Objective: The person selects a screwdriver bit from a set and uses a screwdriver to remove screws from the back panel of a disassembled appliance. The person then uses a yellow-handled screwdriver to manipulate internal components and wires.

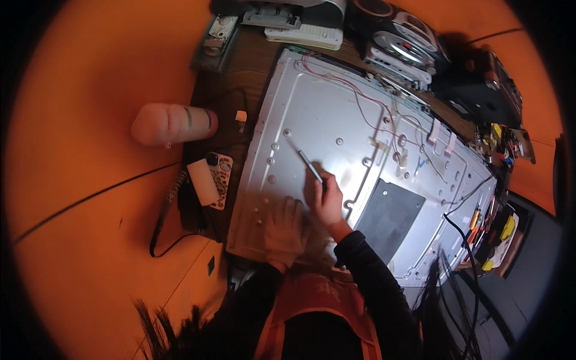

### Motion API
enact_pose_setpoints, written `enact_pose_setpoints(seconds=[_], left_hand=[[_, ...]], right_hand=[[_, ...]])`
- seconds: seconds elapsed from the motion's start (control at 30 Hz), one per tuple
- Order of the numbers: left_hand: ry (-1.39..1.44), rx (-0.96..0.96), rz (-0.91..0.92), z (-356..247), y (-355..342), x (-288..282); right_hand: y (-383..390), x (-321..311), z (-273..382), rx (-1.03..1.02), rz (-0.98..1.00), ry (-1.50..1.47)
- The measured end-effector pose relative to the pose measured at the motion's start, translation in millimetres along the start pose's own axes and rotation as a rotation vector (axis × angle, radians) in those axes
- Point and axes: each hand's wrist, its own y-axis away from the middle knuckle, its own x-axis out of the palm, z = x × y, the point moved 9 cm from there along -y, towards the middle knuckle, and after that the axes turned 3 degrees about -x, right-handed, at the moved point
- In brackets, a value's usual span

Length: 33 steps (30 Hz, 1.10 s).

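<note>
Head view: holding a slim silver rod-like tool point(310, 165) with a dark end in the closed grip of the right hand point(330, 201), over a large silver metal panel point(318, 114) on the dark brown wooden bench point(245, 60); resting the left hand point(285, 228), in an open, flat grip, on the panel's near left part.

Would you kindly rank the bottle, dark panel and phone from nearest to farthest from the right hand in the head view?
1. Dark panel, right of the right hand
2. Phone, to its left
3. Bottle, farther, upper left
</note>
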Motion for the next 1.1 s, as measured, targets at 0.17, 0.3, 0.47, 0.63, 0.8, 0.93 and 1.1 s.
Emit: enact_pose_setpoints(seconds=[0.17,0.3,0.47,0.63,0.8,0.93,1.1], left_hand=[[-0.002,-0.010,0.067,6,0,11],[0.024,-0.016,0.097,9,-2,15],[0.021,-0.003,0.067,9,-8,11],[0.028,-0.013,0.049,9,-9,14],[-0.013,-0.011,0.055,6,-7,11],[-0.029,-0.035,0.081,5,-5,11],[-0.182,-0.023,0.111,0,-1,12]], right_hand=[[2,13,4,-0.123,0.003,0.176],[8,17,3,-0.179,0.041,0.283],[12,18,2,-0.189,0.073,0.287],[14,20,-1,-0.149,0.139,0.302],[8,17,8,-0.181,0.095,0.273],[6,21,7,-0.157,0.105,0.264],[5,28,-3,-0.036,0.140,0.180]])
